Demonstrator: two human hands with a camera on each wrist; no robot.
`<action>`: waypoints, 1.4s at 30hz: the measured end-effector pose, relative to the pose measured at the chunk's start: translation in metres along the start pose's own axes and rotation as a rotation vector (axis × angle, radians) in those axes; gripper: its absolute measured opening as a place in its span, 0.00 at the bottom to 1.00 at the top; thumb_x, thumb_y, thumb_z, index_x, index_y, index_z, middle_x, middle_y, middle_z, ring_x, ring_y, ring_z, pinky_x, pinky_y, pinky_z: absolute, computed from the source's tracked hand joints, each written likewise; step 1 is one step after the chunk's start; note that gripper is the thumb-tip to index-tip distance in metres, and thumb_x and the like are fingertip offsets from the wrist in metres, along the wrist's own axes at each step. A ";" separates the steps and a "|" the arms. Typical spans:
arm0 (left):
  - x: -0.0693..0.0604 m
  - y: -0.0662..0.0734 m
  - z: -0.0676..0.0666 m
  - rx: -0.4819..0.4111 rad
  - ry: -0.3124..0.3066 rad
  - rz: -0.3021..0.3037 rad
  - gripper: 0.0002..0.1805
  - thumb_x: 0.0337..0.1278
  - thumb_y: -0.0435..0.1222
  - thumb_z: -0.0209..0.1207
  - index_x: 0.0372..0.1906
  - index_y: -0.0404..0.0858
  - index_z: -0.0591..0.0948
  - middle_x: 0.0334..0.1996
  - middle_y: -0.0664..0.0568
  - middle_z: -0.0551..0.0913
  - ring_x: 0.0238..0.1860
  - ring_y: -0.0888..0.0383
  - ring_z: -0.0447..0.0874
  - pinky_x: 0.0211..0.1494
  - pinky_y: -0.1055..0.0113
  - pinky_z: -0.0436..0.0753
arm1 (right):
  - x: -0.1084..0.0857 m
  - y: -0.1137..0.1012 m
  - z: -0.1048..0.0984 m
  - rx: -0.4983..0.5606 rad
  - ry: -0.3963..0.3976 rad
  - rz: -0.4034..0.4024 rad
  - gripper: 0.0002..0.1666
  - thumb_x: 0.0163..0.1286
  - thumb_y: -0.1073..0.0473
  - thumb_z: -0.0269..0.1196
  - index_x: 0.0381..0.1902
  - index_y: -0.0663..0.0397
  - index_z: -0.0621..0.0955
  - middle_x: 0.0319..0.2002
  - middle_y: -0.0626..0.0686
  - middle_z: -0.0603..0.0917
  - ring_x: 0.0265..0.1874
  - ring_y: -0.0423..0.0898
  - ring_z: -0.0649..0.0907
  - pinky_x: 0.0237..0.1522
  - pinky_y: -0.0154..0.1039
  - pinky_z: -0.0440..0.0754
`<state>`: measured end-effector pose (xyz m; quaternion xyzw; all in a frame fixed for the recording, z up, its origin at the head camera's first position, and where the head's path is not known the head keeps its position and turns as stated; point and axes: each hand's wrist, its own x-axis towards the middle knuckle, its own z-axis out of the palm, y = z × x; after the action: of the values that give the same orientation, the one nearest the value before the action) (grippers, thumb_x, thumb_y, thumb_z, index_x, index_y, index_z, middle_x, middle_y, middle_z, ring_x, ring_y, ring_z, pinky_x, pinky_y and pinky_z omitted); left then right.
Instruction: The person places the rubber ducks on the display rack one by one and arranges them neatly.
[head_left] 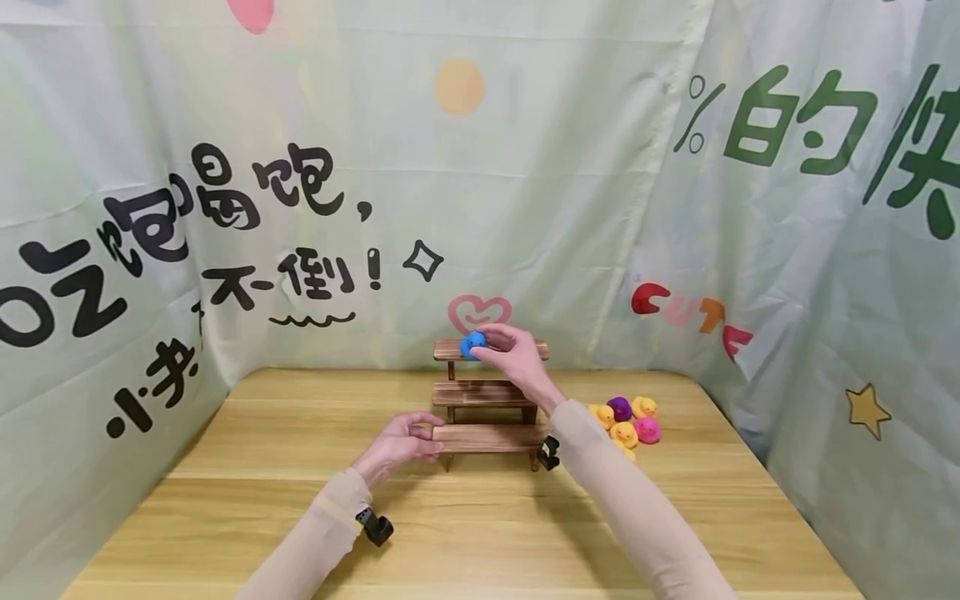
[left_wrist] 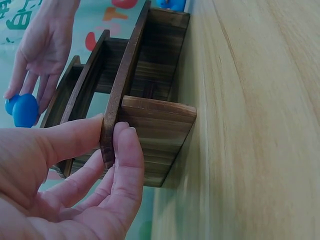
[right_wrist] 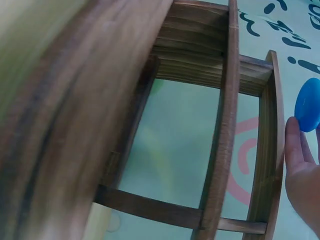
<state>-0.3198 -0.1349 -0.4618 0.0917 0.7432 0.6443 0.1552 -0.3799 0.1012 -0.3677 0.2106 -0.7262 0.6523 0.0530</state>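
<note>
A blue rubber duck [head_left: 473,345] is pinched between the thumb and fingers of my right hand [head_left: 517,358], at the left part of the stand's top shelf. Whether the duck touches that shelf I cannot tell. The brown three-tier wooden stand [head_left: 487,437] stands upright on the table. My left hand [head_left: 399,446] grips the left end of its lowest shelf, with thumb on one face and fingers on the other, as the left wrist view shows. In the right wrist view the blue duck [right_wrist: 308,105] is at the fingertips, beyond the dark shelves.
Several small rubber ducks, yellow, purple [head_left: 619,408] and pink [head_left: 647,430], sit grouped on the wooden table [head_left: 262,500] right of the stand. Printed cloth [head_left: 570,208] hangs around the table's back and sides. A blue object [left_wrist: 171,4] peeks in at the left wrist view's top edge.
</note>
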 end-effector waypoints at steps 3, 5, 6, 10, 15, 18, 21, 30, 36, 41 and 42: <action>0.001 0.000 0.000 0.001 -0.003 0.001 0.28 0.52 0.24 0.64 0.60 0.29 0.73 0.35 0.46 0.79 0.33 0.53 0.84 0.48 0.53 0.87 | 0.005 -0.002 -0.001 -0.026 -0.011 0.021 0.24 0.61 0.58 0.71 0.56 0.52 0.81 0.54 0.55 0.85 0.56 0.49 0.82 0.57 0.41 0.82; 0.001 0.000 0.000 0.003 -0.003 0.003 0.27 0.53 0.24 0.64 0.60 0.29 0.73 0.35 0.45 0.79 0.33 0.53 0.84 0.48 0.53 0.87 | 0.009 -0.002 -0.001 -0.048 -0.026 0.031 0.24 0.61 0.58 0.71 0.56 0.52 0.81 0.55 0.55 0.85 0.57 0.49 0.82 0.58 0.42 0.82; 0.000 0.001 0.000 0.005 -0.003 0.004 0.27 0.53 0.24 0.64 0.60 0.29 0.72 0.35 0.45 0.79 0.33 0.53 0.84 0.47 0.54 0.87 | 0.011 -0.003 -0.002 -0.055 -0.034 0.040 0.24 0.62 0.58 0.71 0.56 0.52 0.81 0.55 0.55 0.84 0.57 0.49 0.82 0.58 0.43 0.81; 0.000 0.002 0.001 0.010 -0.002 0.000 0.27 0.53 0.24 0.64 0.60 0.29 0.73 0.35 0.45 0.79 0.33 0.52 0.84 0.47 0.54 0.87 | 0.015 -0.005 -0.005 -0.087 -0.058 0.086 0.23 0.62 0.57 0.70 0.56 0.49 0.81 0.55 0.53 0.84 0.57 0.48 0.81 0.60 0.46 0.80; -0.001 0.002 0.000 0.014 -0.006 -0.006 0.28 0.53 0.24 0.64 0.61 0.29 0.72 0.35 0.45 0.80 0.34 0.53 0.84 0.48 0.53 0.86 | 0.018 -0.009 -0.004 -0.109 -0.090 0.123 0.25 0.63 0.56 0.70 0.58 0.50 0.80 0.56 0.54 0.84 0.58 0.48 0.81 0.62 0.48 0.78; -0.001 0.002 0.000 0.012 -0.006 -0.001 0.28 0.53 0.24 0.64 0.61 0.29 0.72 0.35 0.45 0.80 0.33 0.53 0.84 0.48 0.53 0.87 | 0.021 -0.010 -0.002 -0.138 -0.104 0.126 0.25 0.63 0.57 0.70 0.58 0.50 0.80 0.56 0.54 0.83 0.58 0.49 0.81 0.61 0.48 0.78; -0.001 0.003 0.000 0.013 -0.006 0.006 0.28 0.53 0.24 0.64 0.61 0.29 0.72 0.35 0.45 0.80 0.33 0.52 0.84 0.47 0.54 0.87 | 0.024 -0.011 -0.001 -0.170 -0.122 0.118 0.27 0.63 0.57 0.70 0.60 0.52 0.79 0.57 0.55 0.83 0.58 0.50 0.81 0.61 0.48 0.79; 0.001 0.002 0.002 0.014 -0.003 0.013 0.28 0.52 0.23 0.64 0.60 0.28 0.72 0.35 0.44 0.80 0.32 0.52 0.84 0.46 0.53 0.87 | 0.030 -0.008 0.002 -0.169 -0.130 0.117 0.29 0.64 0.59 0.69 0.62 0.59 0.77 0.58 0.57 0.82 0.59 0.52 0.80 0.62 0.49 0.78; -0.001 0.003 0.002 0.012 0.002 0.005 0.29 0.51 0.22 0.64 0.61 0.27 0.72 0.36 0.43 0.81 0.33 0.51 0.84 0.47 0.52 0.87 | 0.030 -0.007 0.005 -0.202 -0.115 0.106 0.27 0.63 0.60 0.69 0.60 0.59 0.79 0.57 0.58 0.83 0.59 0.51 0.80 0.61 0.48 0.78; -0.002 0.003 0.002 0.014 -0.001 0.000 0.29 0.52 0.23 0.63 0.62 0.27 0.71 0.37 0.43 0.80 0.34 0.50 0.84 0.48 0.52 0.86 | 0.030 -0.009 0.005 -0.212 -0.117 0.114 0.28 0.64 0.59 0.69 0.61 0.60 0.78 0.58 0.58 0.82 0.60 0.52 0.80 0.62 0.49 0.78; -0.002 0.004 0.002 0.016 -0.001 0.000 0.29 0.52 0.23 0.63 0.62 0.27 0.71 0.37 0.43 0.80 0.34 0.50 0.84 0.48 0.52 0.86 | 0.029 -0.009 0.005 -0.213 -0.117 0.114 0.28 0.64 0.59 0.69 0.60 0.60 0.78 0.58 0.57 0.82 0.59 0.52 0.80 0.62 0.49 0.77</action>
<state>-0.3176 -0.1330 -0.4583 0.0934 0.7481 0.6384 0.1550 -0.4020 0.0887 -0.3496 0.1999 -0.8039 0.5602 -0.0043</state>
